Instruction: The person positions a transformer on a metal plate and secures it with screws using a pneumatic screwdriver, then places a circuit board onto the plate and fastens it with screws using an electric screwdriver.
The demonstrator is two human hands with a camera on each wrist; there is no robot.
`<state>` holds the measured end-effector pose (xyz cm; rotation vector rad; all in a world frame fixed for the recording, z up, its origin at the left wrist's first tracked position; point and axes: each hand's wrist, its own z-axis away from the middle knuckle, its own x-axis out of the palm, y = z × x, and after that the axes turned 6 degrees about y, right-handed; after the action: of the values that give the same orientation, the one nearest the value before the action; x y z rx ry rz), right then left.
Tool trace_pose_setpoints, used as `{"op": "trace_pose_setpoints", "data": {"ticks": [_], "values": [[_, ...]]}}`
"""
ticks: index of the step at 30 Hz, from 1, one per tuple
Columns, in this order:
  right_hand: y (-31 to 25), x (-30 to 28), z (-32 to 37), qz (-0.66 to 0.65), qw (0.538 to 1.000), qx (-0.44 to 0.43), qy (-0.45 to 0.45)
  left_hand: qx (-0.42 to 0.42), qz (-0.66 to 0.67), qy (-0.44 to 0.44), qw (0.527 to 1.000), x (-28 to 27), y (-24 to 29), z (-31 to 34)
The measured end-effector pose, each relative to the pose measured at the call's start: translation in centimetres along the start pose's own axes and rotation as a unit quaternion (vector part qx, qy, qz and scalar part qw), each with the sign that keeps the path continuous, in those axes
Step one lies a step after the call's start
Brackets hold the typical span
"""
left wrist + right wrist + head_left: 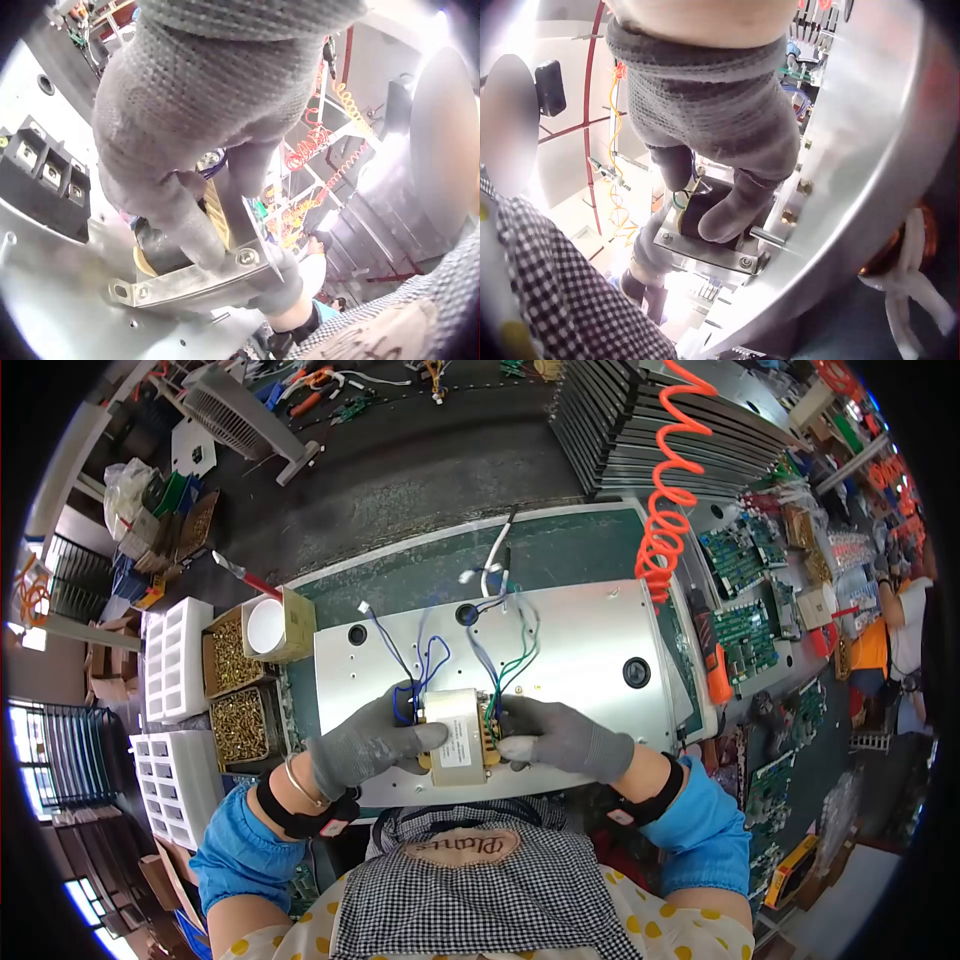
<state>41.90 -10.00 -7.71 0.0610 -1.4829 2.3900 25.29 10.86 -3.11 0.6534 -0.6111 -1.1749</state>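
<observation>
A transformer (455, 735) with a metal bracket, a white label and blue and green wires (520, 670) is over the near part of a silver metal chassis (580, 650). My gloved left hand (370, 745) grips its left side, thumb on the bracket's face. From the other side my gloved right hand (570, 740) holds it, thumb near the winding. In the left wrist view, fingers wrap over the winding beside the screwed bracket (202, 281), and a black terminal block (45, 176) sits on the chassis. The right wrist view shows fingers across the transformer's dark core (697, 217).
Left of the chassis stand bins of brass parts (238, 725) and white foam trays (175, 660). An orange coiled hose (665, 510) hangs at the back right. Green circuit boards (740, 630) and an orange-handled tool (717, 675) lie to the right.
</observation>
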Motion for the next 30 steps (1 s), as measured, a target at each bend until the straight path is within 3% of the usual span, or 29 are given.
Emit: {"op": "trace_pose_setpoints", "data": {"ticks": [3,6,12,15,18,21,22,23,25,28,30], "values": [[0.3,0.0,0.3,0.021,1.000,-0.013,-0.003,-0.007,-0.050,0.019,0.999,-0.4,-0.3,0.0],[0.6,0.1,0.2,0.047,0.995,-0.090,-0.007,-0.036,-0.092,0.000,0.995,-0.6,0.3,0.2],[-0.2,0.8,-0.8,0.140,0.986,-0.068,0.052,0.007,-0.005,-0.073,0.997,-0.6,-0.2,-0.9],[1.0,0.7,-1.1,0.142,0.984,-0.089,0.064,-0.008,0.007,-0.085,0.996,-0.6,-0.4,-1.0],[1.8,0.6,-1.4,0.151,0.978,-0.132,0.061,0.035,-0.010,-0.070,0.997,-0.7,-1.2,-1.0],[-0.5,-0.6,-1.0,0.090,0.995,-0.031,-0.018,0.029,-0.108,-0.048,0.993,-0.7,0.2,-0.4],[-0.5,-0.8,-0.8,-0.042,0.998,0.053,0.004,0.014,-0.103,-0.023,0.994,-0.6,0.4,-0.2],[-0.8,-1.1,-1.0,-0.069,0.992,0.099,0.041,-0.002,-0.149,-0.016,0.989,-0.4,1.6,0.1],[-0.8,-1.9,-1.1,-0.022,0.994,0.053,0.090,0.018,-0.134,-0.006,0.991,-0.8,0.5,-0.3],[-0.7,-1.9,-1.2,0.007,0.997,0.056,0.061,-0.028,-0.151,-0.013,0.988,-0.6,1.2,0.1],[-0.9,-1.6,-1.1,0.033,0.997,0.054,0.047,0.000,-0.145,-0.014,0.989,-0.8,0.3,-0.2]]}}
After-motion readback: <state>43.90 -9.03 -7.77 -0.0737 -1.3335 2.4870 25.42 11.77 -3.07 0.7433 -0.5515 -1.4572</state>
